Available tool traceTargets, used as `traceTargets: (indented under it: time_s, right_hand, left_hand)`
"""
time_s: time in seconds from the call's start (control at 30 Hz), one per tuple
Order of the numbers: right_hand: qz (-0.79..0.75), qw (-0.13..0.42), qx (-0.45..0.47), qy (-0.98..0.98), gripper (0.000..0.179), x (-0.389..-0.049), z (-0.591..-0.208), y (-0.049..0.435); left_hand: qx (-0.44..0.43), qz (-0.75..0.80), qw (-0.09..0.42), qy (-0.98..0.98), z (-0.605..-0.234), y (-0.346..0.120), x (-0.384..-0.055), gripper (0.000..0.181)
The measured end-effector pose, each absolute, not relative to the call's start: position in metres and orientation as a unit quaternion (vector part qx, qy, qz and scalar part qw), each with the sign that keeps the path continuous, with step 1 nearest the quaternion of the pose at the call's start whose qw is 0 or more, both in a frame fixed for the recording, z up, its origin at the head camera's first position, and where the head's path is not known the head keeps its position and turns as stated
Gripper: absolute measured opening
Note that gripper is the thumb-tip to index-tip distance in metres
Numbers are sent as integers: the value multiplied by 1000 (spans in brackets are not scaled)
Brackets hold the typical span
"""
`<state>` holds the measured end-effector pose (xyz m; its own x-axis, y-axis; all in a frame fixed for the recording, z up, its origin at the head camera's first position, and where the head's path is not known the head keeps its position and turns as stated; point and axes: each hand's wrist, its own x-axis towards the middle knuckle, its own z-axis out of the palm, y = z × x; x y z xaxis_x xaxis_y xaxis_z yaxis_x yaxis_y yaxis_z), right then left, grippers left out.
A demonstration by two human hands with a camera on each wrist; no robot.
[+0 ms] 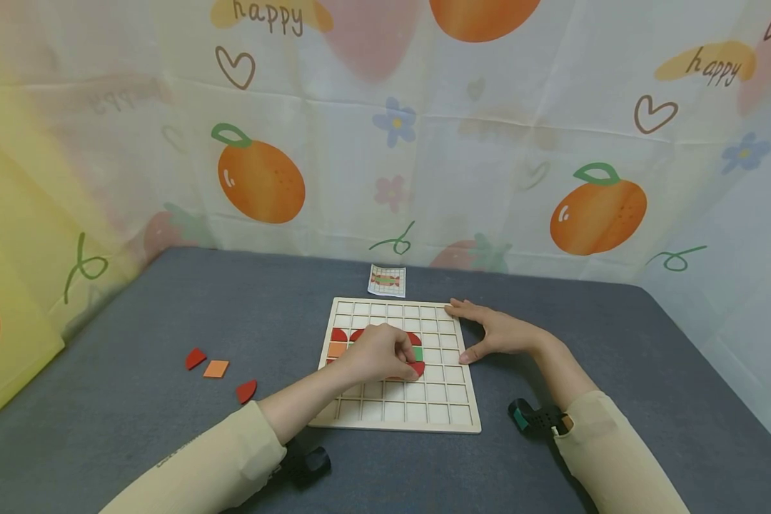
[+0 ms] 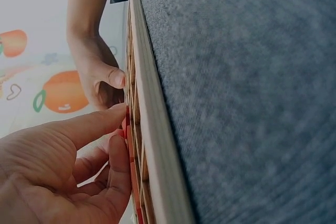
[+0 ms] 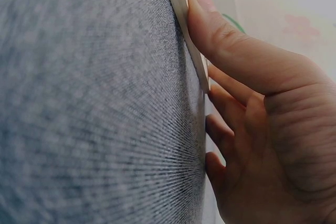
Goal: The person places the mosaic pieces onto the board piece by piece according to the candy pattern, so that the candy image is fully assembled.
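Note:
A square wooden grid board (image 1: 447, 414) lies flat on the table. Over its middle, my left hand (image 1: 378, 355) pinches a red quarter-circle tile (image 1: 418, 368) between thumb and fingers, at a cell just below a green tile (image 1: 417, 353). More red tiles and an orange tile (image 1: 337, 350) sit in the cells to the left, partly hidden by this hand. My right hand (image 1: 504, 333) rests on the board's right side, thumb and fingers spread; in the right wrist view its thumb (image 3: 210, 22) touches the board's edge (image 3: 181, 11).
Left of the board lie a red tile (image 1: 195, 358), an orange square tile (image 1: 216, 369) and another red tile (image 1: 246, 391). A small pattern card (image 1: 387, 281) lies behind the board. A printed curtain (image 1: 462, 171) hangs along the table's (image 1: 135, 321) back edge.

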<state>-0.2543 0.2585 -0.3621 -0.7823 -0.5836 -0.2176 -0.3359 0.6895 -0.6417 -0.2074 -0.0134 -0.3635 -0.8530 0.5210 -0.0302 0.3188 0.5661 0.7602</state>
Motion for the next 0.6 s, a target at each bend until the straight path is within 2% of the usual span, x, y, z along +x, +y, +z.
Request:
traceTargets:
  time_s: [0.6]
  right_hand:
    - [-300, 207, -264, 893, 99, -256, -363, 260]
  left_hand:
    - [244, 399, 155, 870, -357, -16, -207, 13]
